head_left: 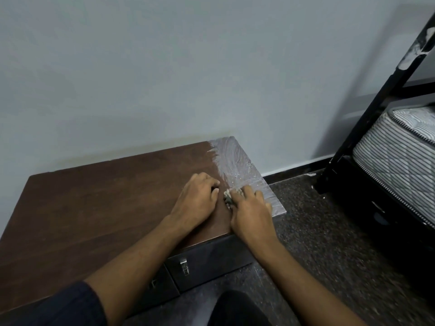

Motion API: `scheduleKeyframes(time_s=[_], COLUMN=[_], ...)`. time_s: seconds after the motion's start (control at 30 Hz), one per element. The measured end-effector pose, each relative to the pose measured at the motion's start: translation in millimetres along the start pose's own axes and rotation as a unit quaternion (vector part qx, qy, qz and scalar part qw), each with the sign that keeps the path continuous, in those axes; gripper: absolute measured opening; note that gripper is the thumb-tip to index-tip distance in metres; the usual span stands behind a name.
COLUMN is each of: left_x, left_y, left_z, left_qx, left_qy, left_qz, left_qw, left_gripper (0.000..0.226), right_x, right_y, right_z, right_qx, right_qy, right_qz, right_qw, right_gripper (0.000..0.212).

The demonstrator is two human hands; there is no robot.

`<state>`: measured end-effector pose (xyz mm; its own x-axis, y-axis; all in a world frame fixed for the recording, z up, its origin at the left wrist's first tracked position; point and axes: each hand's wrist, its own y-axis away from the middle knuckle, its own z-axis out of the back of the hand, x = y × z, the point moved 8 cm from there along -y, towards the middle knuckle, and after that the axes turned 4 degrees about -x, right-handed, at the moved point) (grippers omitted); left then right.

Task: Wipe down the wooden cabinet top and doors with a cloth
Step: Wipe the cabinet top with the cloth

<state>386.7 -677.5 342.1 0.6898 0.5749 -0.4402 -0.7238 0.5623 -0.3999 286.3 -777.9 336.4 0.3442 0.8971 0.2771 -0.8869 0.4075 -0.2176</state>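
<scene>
A low wooden cabinet stands against the wall, its dark brown top [98, 198] filling the left half of the view. A whitish dusty, streaked patch [237, 165] covers the top's right end. My right hand [251, 212] grips a small crumpled grey cloth [229, 196] at the patch's near edge, most of the cloth hidden under the fingers. My left hand [197, 201] rests on the wood just left of the cloth, fingers curled, knuckles close to it. The dark cabinet doors [211, 260] show below the front edge, each with a metal latch [184, 265].
A pale wall rises behind the cabinet. To the right is dark speckled floor [329, 231], then a black metal bed frame [367, 109] with a striped mattress [400, 147]. My dark-clothed knee [237, 309] is at the bottom, close to the doors.
</scene>
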Motion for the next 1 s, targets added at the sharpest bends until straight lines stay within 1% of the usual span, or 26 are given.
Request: scheduleKeyframes(time_s=[0.07,0.13,0.33,0.4,0.53,0.6,0.67,0.8,0.9,1.0], left_x=[-1,-2,-6,-3,16,26,31,31,38,51], left_y=[-2,-6,-15,-18,-25,-31,-38,-51,-62,-74], left_z=[0,-2,-7,-5,1,0,-4,-6,-7,-8], left_qx=[-0.004,-0.006,0.006,0.002,-0.013,-0.016,-0.015,-0.029,-0.02,-0.003], left_qy=[-0.009,-0.024,-0.051,-0.06,-0.07,-0.07,-0.072,-0.081,-0.097,-0.116], left_qz=[-0.002,-0.009,-0.01,-0.007,0.016,0.023,0.028,0.025,0.023,0.033], left_qw=[1.0,1.0,0.999,0.998,0.997,0.997,0.997,0.996,0.995,0.993], left_gripper=[0.026,0.028,0.029,0.03,0.031,0.031,0.031,0.029,0.031,0.038], right_x=[-5,-9,-3,-1,-6,-11,-12,-1,10,19], right_y=[16,13,-55,-66,-40,-23,-27,-78,-121,-159], right_z=[3,4,-11,-14,-11,-8,-8,-20,-36,-47], right_qx=[-0.01,-0.021,-0.007,-0.002,-0.004,0.003,0.002,0.0,0.005,0.006], right_qy=[-0.008,-0.008,-0.01,-0.006,-0.016,-0.026,-0.02,-0.01,-0.02,-0.019], right_qz=[0.009,0.004,-0.022,-0.023,0.023,0.031,0.027,0.024,0.026,0.039], right_qw=[1.0,1.0,1.0,1.0,1.0,0.999,0.999,1.0,0.999,0.999], right_gripper=[0.041,0.041,0.036,0.034,0.036,0.039,0.041,0.042,0.041,0.04])
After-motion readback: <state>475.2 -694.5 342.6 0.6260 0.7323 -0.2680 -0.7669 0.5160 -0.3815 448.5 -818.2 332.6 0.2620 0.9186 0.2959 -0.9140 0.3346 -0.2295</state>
